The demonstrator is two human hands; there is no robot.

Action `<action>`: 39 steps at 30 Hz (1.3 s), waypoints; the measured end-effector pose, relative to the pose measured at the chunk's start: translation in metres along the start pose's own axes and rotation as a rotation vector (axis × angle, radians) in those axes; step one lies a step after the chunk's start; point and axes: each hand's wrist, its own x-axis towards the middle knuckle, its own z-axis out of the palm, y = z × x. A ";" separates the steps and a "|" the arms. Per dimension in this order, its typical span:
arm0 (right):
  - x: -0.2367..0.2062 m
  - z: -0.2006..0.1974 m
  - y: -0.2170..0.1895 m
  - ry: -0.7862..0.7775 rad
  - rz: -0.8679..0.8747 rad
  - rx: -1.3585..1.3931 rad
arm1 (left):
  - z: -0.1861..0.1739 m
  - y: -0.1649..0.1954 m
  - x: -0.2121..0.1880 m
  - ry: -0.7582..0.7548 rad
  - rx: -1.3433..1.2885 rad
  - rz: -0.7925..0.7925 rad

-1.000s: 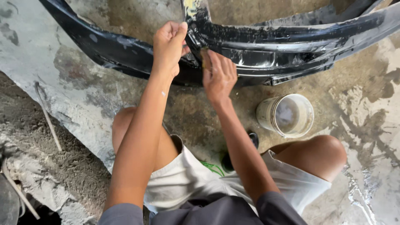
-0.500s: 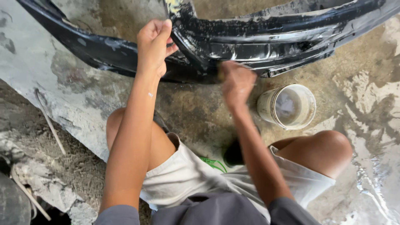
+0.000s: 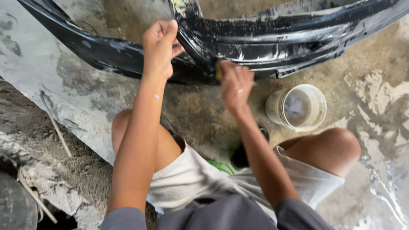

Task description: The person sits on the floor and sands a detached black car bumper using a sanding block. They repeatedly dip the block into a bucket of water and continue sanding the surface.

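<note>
The left hand (image 3: 159,47) grips the black car bumper (image 3: 272,38) by its edge; the right hand (image 3: 233,83) presses a yellowish sanding pad (image 3: 218,71) against it. Just right of that hand stands an open white bucket (image 3: 297,107), which a slipping stroke could knock over on the wet concrete floor (image 3: 375,110).

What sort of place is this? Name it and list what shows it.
Probably an informal car body repair spot, worked at ground level. A black car bumper, scuffed with pale streaks, lies on wet, stained concrete floor; the right hand presses something against it, the left hand grips it, beside a white bucket.
</note>
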 end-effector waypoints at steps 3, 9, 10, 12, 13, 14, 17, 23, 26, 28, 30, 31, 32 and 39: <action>0.017 0.038 -0.035 0.116 0.010 0.094 | 0.000 0.000 -0.001 0.035 0.006 0.011; -0.005 0.013 0.038 -0.180 -0.043 0.010 | 0.006 -0.008 0.005 0.065 0.055 0.012; -0.011 -0.001 0.055 -0.138 0.010 -0.127 | 0.008 -0.009 0.006 0.062 0.063 0.010; -0.017 -0.016 0.072 -0.036 0.099 -0.217 | 0.011 -0.013 0.005 0.059 0.040 0.027; -0.018 -0.016 0.071 0.028 0.148 -0.159 | 0.012 -0.014 0.004 0.057 0.025 0.047; -0.020 -0.014 0.064 0.095 0.208 -0.111 | 0.012 -0.015 0.002 0.043 0.013 0.059; -0.021 0.024 0.027 0.076 0.154 -0.088 | 0.009 -0.012 0.000 0.030 0.041 0.050; -0.027 0.036 0.055 -0.131 0.117 -0.042 | 0.008 -0.008 0.002 0.033 0.034 0.044; -0.024 0.002 0.088 0.162 0.582 0.802 | 0.014 -0.011 0.003 0.023 0.025 0.071; -0.018 -0.006 0.082 0.007 0.323 -0.087 | 0.016 -0.013 0.005 0.035 0.018 0.082; -0.012 0.005 0.054 -0.009 0.263 -0.080 | 0.017 -0.015 0.005 0.029 0.021 0.070; -0.005 0.019 0.036 -0.013 0.220 -0.065 | 0.016 -0.015 0.005 0.038 0.026 0.080; 0.000 0.027 0.024 -0.018 0.194 -0.032 | 0.013 -0.015 0.005 0.057 0.035 0.085; -0.004 -0.013 0.069 -0.146 0.116 -0.044 | 0.013 -0.022 0.009 0.026 -0.001 0.077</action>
